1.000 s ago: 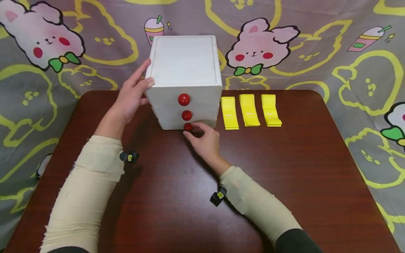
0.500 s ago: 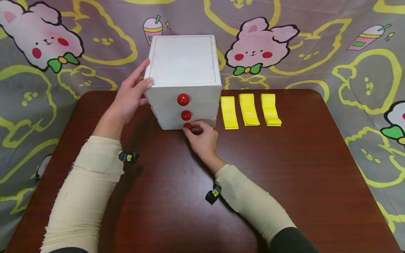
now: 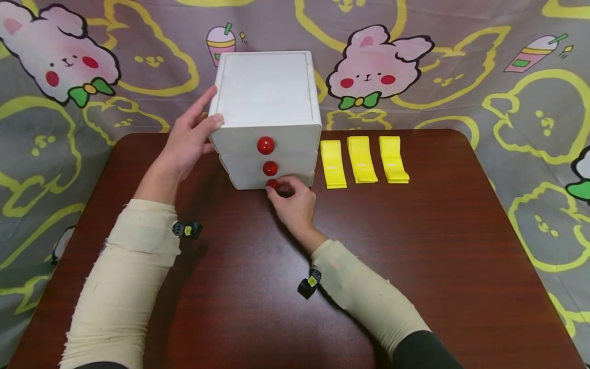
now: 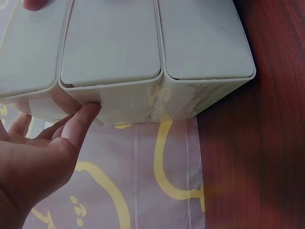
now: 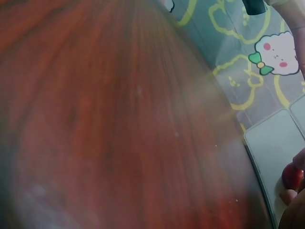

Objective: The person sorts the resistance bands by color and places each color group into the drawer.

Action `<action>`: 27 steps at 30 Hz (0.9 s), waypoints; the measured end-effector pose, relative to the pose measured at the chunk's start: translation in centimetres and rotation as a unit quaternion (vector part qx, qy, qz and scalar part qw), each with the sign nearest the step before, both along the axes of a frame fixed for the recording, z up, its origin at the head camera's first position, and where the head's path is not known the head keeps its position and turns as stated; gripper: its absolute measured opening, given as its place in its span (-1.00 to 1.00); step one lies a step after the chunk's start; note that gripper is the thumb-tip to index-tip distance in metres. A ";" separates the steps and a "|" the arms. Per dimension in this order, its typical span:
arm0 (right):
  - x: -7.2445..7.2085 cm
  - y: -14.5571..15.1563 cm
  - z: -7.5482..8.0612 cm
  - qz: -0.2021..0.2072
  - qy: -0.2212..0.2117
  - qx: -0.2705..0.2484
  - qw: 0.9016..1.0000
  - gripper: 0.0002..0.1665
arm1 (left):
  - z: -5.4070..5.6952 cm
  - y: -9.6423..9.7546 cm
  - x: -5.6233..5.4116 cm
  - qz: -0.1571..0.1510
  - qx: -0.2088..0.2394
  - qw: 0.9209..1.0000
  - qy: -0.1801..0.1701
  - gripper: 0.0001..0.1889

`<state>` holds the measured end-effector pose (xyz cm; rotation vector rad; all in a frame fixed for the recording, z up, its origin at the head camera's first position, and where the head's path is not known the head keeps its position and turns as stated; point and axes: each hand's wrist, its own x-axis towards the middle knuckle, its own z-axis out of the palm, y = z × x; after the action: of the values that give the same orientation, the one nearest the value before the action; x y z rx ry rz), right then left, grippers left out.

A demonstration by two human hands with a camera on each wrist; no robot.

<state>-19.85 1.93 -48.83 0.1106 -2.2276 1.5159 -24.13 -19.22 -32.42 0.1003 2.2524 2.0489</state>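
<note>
A white drawer unit point(image 3: 267, 89) with three stacked drawers stands at the back of the table, each drawer front bearing a round red knob. All three drawers look closed. My left hand point(image 3: 186, 138) rests against the unit's left side, its fingers extended and the thumb at the top front corner; the left wrist view shows the same hand point(image 4: 47, 162) touching the side wall. With thumb and forefinger my right hand point(image 3: 295, 202) pinches the bottom red knob point(image 3: 273, 184), which is partly hidden by the fingers. That knob point(image 5: 291, 176) also shows at the right wrist view's edge.
Three folded yellow strips point(image 3: 333, 164) lie in a row on the table, right of the drawer unit. Behind the dark wooden table point(image 3: 415, 266) hangs a grey cloth point(image 3: 442, 110) printed with cartoon rabbits and yellow outlines.
My right hand has shifted slightly left and its thumb and forefinger have closed on the bottom knob. The left hand and the drawers stay as they were.
</note>
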 end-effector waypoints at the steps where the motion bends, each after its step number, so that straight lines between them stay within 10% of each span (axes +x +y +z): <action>1: 0.0 0.0 0.0 0.001 0.000 -0.003 1.000 -0.75 | 0.0 0.0 0.0 -0.001 0.002 1.000 -0.001 -0.39; 27: 1.3 0.2 0.6 0.010 -0.030 -0.007 0.999 -0.73 | 0.3 0.2 -0.4 0.008 -0.014 1.000 -0.012 -0.40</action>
<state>-18.55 2.12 -48.21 0.0832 -2.2696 1.5634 -24.49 -19.03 -32.09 0.0564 2.2754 2.0135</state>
